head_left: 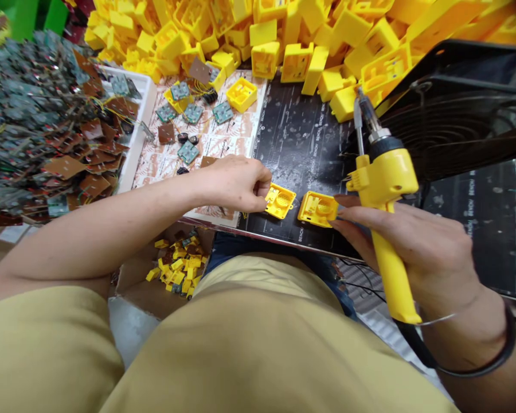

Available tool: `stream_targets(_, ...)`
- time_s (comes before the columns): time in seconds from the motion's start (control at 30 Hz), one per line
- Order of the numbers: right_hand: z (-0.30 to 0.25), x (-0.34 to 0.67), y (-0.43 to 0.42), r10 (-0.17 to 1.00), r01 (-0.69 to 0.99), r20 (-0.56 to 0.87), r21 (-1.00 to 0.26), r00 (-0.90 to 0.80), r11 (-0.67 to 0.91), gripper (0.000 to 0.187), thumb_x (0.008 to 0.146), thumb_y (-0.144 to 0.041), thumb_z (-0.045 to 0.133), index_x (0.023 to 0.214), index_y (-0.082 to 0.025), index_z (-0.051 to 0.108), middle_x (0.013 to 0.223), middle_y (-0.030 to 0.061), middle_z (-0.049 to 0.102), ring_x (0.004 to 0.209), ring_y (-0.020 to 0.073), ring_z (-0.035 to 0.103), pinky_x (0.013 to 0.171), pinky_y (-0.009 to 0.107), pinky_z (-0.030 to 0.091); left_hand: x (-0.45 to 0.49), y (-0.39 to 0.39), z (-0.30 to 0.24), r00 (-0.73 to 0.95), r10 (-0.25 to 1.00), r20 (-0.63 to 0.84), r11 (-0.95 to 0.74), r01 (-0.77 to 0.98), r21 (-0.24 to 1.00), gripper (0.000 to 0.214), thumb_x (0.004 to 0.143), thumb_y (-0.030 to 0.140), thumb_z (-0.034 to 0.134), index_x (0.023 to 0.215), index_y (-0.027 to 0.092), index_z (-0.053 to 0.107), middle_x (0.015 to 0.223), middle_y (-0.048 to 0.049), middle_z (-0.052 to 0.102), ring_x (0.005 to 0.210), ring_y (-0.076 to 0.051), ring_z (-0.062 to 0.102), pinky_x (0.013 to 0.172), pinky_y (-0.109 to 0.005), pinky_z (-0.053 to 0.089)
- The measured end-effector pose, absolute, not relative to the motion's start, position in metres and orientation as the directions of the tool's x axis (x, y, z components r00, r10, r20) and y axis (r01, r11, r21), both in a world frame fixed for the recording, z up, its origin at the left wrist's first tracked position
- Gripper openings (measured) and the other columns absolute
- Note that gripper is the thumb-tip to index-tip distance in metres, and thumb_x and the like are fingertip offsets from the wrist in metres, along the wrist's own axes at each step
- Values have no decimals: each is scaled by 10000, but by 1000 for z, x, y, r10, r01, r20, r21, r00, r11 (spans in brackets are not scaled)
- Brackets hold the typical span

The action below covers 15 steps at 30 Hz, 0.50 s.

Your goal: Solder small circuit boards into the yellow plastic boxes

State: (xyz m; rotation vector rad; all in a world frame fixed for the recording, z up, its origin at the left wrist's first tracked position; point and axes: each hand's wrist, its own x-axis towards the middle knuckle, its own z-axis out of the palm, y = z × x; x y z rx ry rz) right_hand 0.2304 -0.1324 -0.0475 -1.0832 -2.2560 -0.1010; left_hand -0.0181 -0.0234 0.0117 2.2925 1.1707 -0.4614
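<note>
My left hand [236, 182] is closed in a pinch at the edge of a small yellow plastic housing [280, 201] lying on the black work mat [301, 143]. A second yellow housing [317, 208] lies just to its right, touched by the fingertips of my right hand [417, 246]. That hand is wrapped round the handle of a yellow soldering iron [384, 189], whose metal tip points up and away from the housings.
A big heap of yellow housings [284, 34] fills the back of the bench. Circuit boards [38, 132] are piled at the left over a white tray [148, 92]. A black fan [464, 109] stands at the right. A box of small yellow parts [178, 269] sits below the bench edge.
</note>
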Motion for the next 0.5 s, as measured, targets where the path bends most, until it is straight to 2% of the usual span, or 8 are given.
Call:
stream_targets(0.07,-51,232,-131,676,724,566,-189,-472,664,219,868,-187,766,1056,-196,654,967,56,784,778,167,756,677,234,577,-28,-20,15,612,673,-415,-533,791,302,137,763,259,624,850,207,716,778,-11,713,752,-176,644,710,-280,416)
stream_targets(0.13,-56,235,-131,677,725,568,-192,-467,661,257,857,-214,782,1074,-191,646,1011,80,781,805,185,760,690,251,585,-37,-21,13,650,726,-225,-590,757,281,272,831,338,616,1047,214,726,1025,-50,751,963,-232,688,858,-331,468)
stream_targets(0.2,-62,237,-131,677,717,572,-209,-463,666,319,839,-257,805,1100,-192,634,1077,105,770,832,204,760,705,278,595,-41,-30,0,711,701,-59,-678,689,255,433,882,408,621,1262,205,669,1318,-111,682,1210,-298,638,1014,-405,461)
stream_targets(0.27,-69,237,-129,681,701,577,-244,-450,670,394,818,-288,825,1144,-204,622,1153,121,752,917,241,759,756,321,610,-39,-47,-20,806,591,-4,-779,573,253,558,911,420,641,1410,180,582,1511,-174,551,1364,-335,550,1090,-446,451)
stream_targets(0.3,-72,237,-127,684,689,577,-265,-447,674,415,820,-285,823,1172,-216,614,1191,120,741,973,256,754,791,338,616,-37,-57,-29,846,534,2,-821,517,242,548,935,384,625,1436,169,568,1531,-204,529,1372,-341,548,1077,-457,473)
stream_targets(0.37,-76,234,-124,688,658,565,-307,-455,687,428,842,-242,795,1224,-239,601,1241,105,725,1042,257,742,845,342,623,-39,-74,-38,849,529,-7,-823,515,239,447,1009,248,494,1447,209,575,1529,-185,545,1333,-299,590,1050,-447,510)
stream_targets(0.43,-78,231,-121,683,643,565,-316,-463,698,417,864,-205,765,1245,-254,602,1221,78,737,985,225,755,828,300,627,-52,-86,-24,816,577,18,-769,536,347,423,1026,265,478,1424,201,605,1497,-176,582,1287,-258,625,1077,-401,507)
stream_targets(0.5,-79,227,-121,673,656,589,-296,-447,694,453,849,-211,783,1262,-256,603,1169,59,756,900,206,764,768,266,628,-78,-93,6,820,570,-57,-683,511,522,409,1011,339,544,1389,211,633,1411,-130,663,1216,-201,669,1044,-304,519)
